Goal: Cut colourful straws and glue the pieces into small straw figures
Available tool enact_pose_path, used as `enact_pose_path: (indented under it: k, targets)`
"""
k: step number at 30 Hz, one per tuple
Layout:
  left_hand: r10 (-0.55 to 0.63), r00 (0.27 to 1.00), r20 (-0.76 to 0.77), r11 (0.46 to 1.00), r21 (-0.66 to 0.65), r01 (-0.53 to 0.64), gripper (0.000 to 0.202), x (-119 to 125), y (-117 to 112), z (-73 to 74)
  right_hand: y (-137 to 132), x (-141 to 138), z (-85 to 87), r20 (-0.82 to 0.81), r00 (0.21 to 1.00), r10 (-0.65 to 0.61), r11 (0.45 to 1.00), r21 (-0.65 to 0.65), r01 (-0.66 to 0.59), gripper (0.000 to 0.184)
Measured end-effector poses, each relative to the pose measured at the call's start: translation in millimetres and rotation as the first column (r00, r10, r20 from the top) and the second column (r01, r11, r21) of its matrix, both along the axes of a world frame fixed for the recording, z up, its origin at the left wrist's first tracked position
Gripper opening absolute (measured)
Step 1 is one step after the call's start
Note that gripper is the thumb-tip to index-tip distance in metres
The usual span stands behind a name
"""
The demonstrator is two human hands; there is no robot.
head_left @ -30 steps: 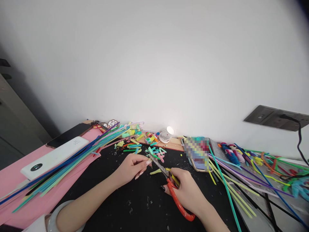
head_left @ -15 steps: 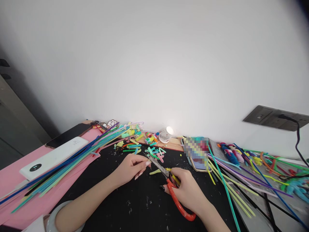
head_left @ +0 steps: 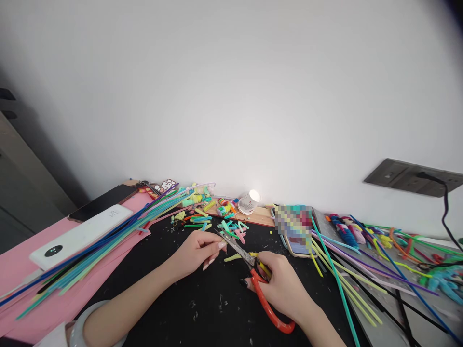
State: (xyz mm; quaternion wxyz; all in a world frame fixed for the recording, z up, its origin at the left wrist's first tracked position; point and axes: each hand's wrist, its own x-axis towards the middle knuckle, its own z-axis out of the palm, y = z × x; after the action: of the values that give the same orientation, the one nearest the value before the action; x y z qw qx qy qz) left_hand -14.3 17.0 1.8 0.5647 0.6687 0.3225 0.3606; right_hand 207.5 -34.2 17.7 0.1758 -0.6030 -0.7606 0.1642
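Observation:
My right hand (head_left: 280,286) grips red-handled scissors (head_left: 265,301), whose metal blades (head_left: 235,246) point up and left over the black mat (head_left: 202,308). My left hand (head_left: 198,250) rests on the mat beside the blade tips, its thumb and forefinger pinched on a small piece I cannot make out. A yellow-green pipe cleaner piece (head_left: 233,258) lies on the mat under the blades. A heap of short cut coloured pieces (head_left: 231,226) sits just beyond both hands.
A bundle of long blue and green pipe cleaners (head_left: 108,241) crosses a pink sheet (head_left: 21,260) at left, beside a white power bank (head_left: 79,236) and a dark phone (head_left: 104,201). More long pipe cleaners (head_left: 347,279) fan out at right. A small white cup (head_left: 249,201) stands by the wall.
Almost nothing has moved. The scissors and my right hand have shifted very slightly; my left hand keeps its pinch near the blade tips.

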Motion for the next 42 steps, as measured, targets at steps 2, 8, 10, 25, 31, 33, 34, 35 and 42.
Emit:
enact_pose_path:
  k: [2,8,10,25,31,33,34,35,42]
  targets:
    - [0.003,1.000,0.005,1.000,-0.007,-0.003,0.035,0.4,0.0,0.9,1.0,1.3,-2.9,-0.012,1.000,-0.009,1.000,-0.002,0.009,0.040]
    - [0.034,0.999,-0.025,0.999,-0.001,-0.034,0.032,-0.1,0.4,2.0,2.3,1.2,-3.2,-0.028,0.998,-0.048,0.998,0.047,0.049,0.037]
    - [0.053,0.998,-0.035,0.999,-0.009,-0.053,0.031,-0.4,0.6,0.4,3.2,0.9,-2.4,-0.027,0.996,-0.080,0.994,0.077,0.082,0.037]
    - [0.056,0.976,-0.210,0.997,0.066,-0.043,0.034,1.3,-1.6,0.6,20.5,19.2,-22.2,-0.035,0.953,-0.301,0.917,0.266,0.299,0.018]
    - [-0.047,0.944,-0.328,0.922,0.350,0.167,0.031,10.9,-12.4,4.8,5.3,2.0,-6.6,-0.170,0.975,0.142,0.951,0.296,-0.087,0.009]
    - [-0.086,0.929,-0.360,0.872,0.424,0.245,0.031,14.4,-15.9,3.7,-0.5,-7.1,-5.1,-0.148,0.956,0.255,0.949,0.229,-0.217,0.004]
    - [-0.100,0.922,-0.375,0.849,0.451,0.275,0.031,15.9,-17.4,3.0,-2.6,-11.1,-5.6,-0.141,0.948,0.286,0.945,0.205,-0.254,0.008]
    - [-0.108,0.916,-0.386,0.833,0.467,0.296,0.031,17.1,-18.7,2.3,-3.9,-14.4,-6.8,-0.141,0.939,0.314,0.939,0.192,-0.286,0.014]
    - [-0.105,0.914,-0.391,0.851,0.441,0.286,0.035,17.6,-17.9,1.6,0.5,-10.7,-16.5,-0.145,0.982,0.122,0.975,0.204,-0.091,0.031]
